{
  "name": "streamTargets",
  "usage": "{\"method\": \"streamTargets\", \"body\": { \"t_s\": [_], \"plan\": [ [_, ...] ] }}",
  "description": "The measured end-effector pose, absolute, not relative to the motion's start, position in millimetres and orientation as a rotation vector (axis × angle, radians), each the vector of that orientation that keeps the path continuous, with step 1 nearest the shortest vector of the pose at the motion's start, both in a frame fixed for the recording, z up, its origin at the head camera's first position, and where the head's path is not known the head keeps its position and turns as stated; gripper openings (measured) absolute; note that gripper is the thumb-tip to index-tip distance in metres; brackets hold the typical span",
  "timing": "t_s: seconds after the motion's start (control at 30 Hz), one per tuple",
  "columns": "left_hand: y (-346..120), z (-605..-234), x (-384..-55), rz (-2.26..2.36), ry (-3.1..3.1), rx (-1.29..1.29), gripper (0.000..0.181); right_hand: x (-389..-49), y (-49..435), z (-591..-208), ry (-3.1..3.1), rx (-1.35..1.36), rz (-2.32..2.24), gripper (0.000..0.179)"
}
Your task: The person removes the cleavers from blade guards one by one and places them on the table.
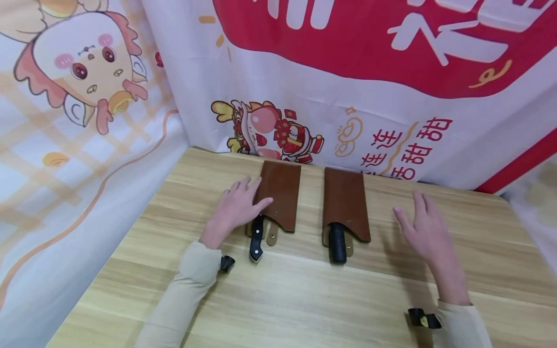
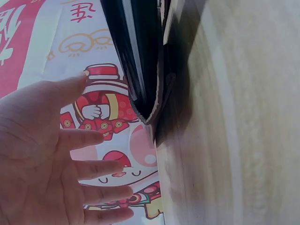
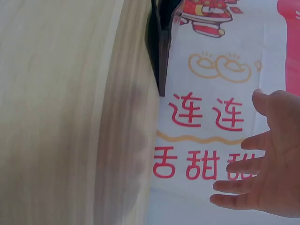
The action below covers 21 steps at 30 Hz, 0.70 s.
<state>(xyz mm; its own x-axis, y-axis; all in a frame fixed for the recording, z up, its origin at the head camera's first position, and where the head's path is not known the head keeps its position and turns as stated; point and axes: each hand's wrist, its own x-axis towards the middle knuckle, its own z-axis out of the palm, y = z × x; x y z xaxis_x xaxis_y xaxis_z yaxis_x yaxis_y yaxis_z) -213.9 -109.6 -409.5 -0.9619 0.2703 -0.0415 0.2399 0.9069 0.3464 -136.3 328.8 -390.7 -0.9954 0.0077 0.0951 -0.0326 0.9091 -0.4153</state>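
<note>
Two brown leather knife sheaths lie side by side on the wooden table (image 1: 283, 290), the left sheath (image 1: 282, 193) and the right sheath (image 1: 345, 200). A knife with a black riveted handle (image 1: 257, 237) sticks out of the left one toward me. From the right one comes a thicker black handle (image 1: 337, 244). Both blades are hidden inside. My left hand (image 1: 235, 205) hovers over the left sheath's left edge, fingers spread and holding nothing. My right hand (image 1: 424, 232) is held above the table, right of the right sheath, its fingers extended and nothing in them.
A white cloth with red print (image 1: 304, 72) hangs along the table's back edge, just behind the sheaths. Another printed cloth (image 1: 87, 159) covers the left side. Small snap straps (image 1: 271, 234) show at the sheath mouths. A black wrist mount (image 1: 423, 319) sits on the right sleeve.
</note>
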Motion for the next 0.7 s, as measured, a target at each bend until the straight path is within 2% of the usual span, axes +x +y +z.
{"method": "streamTargets", "body": {
  "t_s": [0.43, 0.7],
  "plan": [
    [-107, -408, -214, 0.729, 2.903, 0.402, 0.068, -133, 314, -385, -2.89, -0.024, 0.74, 0.08],
    [-105, -416, -216, 0.919, 2.837, 0.313, 0.064, -132, 299, -382, -2.767, -0.047, 0.798, 0.071]
  ]
}}
